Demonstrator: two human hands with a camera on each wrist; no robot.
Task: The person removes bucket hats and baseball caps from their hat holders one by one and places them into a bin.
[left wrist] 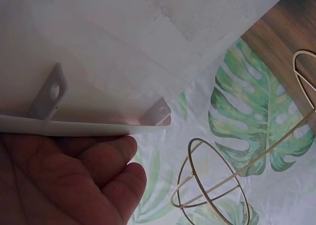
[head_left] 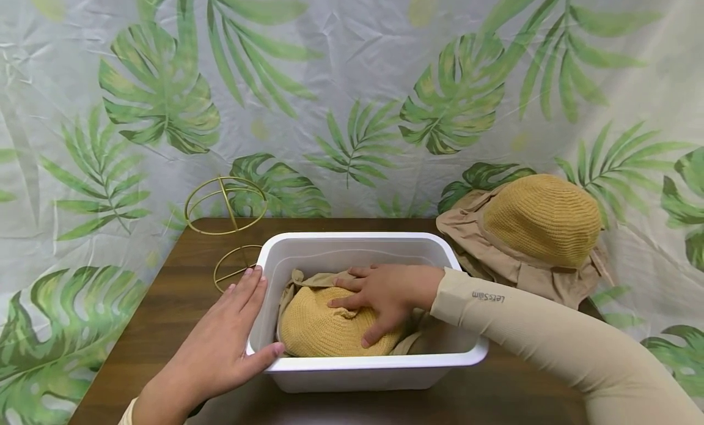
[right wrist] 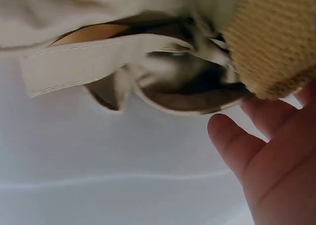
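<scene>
A white plastic tub (head_left: 363, 363) stands on the table, and inside it lies a yellow knitted hat (head_left: 316, 327) with a beige fabric brim bunched around it. My right hand (head_left: 387, 293) reaches into the tub, its spread fingers resting on the hat's crown. In the right wrist view, the knit (right wrist: 276, 42) and the folded beige brim (right wrist: 74, 64) show beside the fingers. My left hand (head_left: 222, 336) lies along the tub's left rim with fairly straight fingers, the thumb at the front corner. From the left wrist view, those fingers (left wrist: 111, 158) touch the rim's outer edge.
A second yellow knitted hat (head_left: 541, 220) with a beige brim sits on the table's right back corner. Left of the tub stands a gold wire stand (head_left: 228, 206) with round hoops. Behind the brown wooden table (head_left: 159, 327) hangs a leaf-patterned cloth (head_left: 357, 58).
</scene>
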